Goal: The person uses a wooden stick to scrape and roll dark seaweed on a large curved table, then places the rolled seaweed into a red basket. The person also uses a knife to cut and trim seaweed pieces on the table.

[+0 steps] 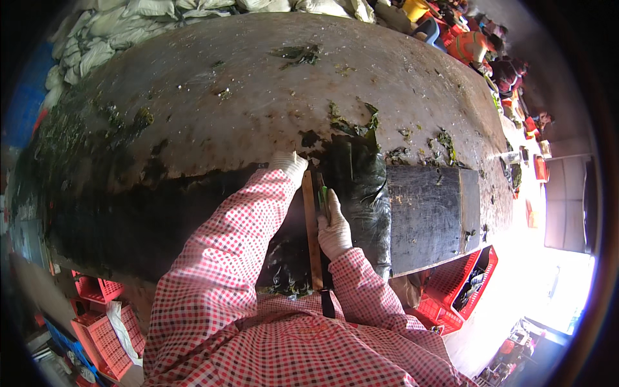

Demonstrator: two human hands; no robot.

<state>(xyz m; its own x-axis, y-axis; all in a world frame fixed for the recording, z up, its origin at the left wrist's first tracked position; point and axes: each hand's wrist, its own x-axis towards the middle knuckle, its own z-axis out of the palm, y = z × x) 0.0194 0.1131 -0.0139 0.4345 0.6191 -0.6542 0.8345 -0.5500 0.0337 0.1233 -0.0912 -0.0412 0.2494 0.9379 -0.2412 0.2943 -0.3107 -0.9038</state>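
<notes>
My right hand (pixel 335 234), in a whitish glove, grips a green-handled knife (pixel 324 194), its thumb lying along the handle. The knife is beside a narrow wooden strip (pixel 312 232) that runs from near my body toward the far side. By the strip's far end is my gloved left hand (pixel 288 167); its fingers are mostly hidden, so its hold is unclear. Dark, shiny kelp sheets (pixel 360 193) lie in a layer right of the strip, with ragged ends beyond. More dark kelp (pixel 285 261) shows left of the strip, close to my body.
Under the kelp is a dark board (pixel 425 208) on a wide, stained table (pixel 232 116) with seaweed scraps (pixel 300 54). Red plastic crates (pixel 449 280) stand below the right edge, others (pixel 109 334) at lower left. White sacks (pixel 96 53) line the far side. People (pixel 469 48) are at upper right.
</notes>
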